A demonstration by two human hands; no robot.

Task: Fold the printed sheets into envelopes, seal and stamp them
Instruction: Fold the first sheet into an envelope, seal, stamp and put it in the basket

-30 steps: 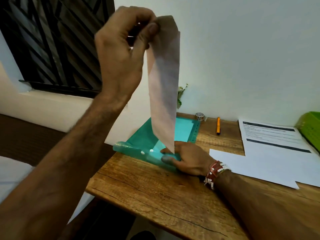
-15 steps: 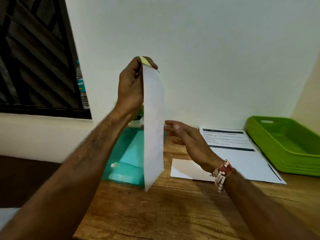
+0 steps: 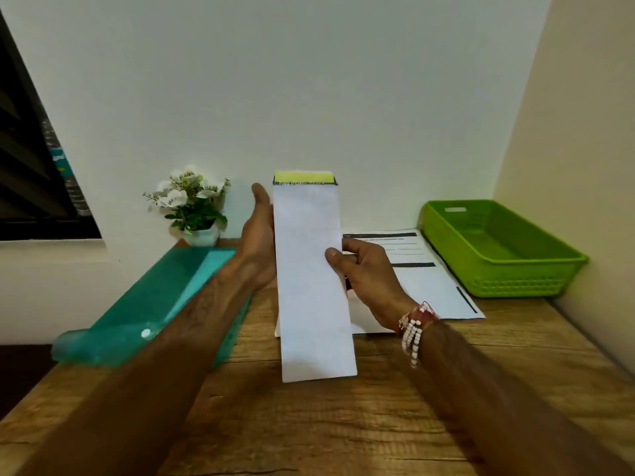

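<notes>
A long white envelope (image 3: 312, 280) with a yellow-green strip along its top flap stands upright above the wooden desk (image 3: 309, 424), its plain face toward me. My left hand (image 3: 257, 238) holds its left edge, fingers behind and thumb up along the side. My right hand (image 3: 364, 273) pinches the right edge, thumb on the front. Printed sheets (image 3: 422, 280) with black bars lie flat on the desk behind the envelope.
A teal plastic folder (image 3: 147, 304) lies at the left, hanging over the desk edge. A small white pot of flowers (image 3: 192, 204) stands at the back by the wall. A green plastic basket (image 3: 494, 249) sits at the back right corner.
My left hand lowered the envelope from high up and turned it face-on. My right hand left the teal folder and took the envelope's right edge. The view swung right.
</notes>
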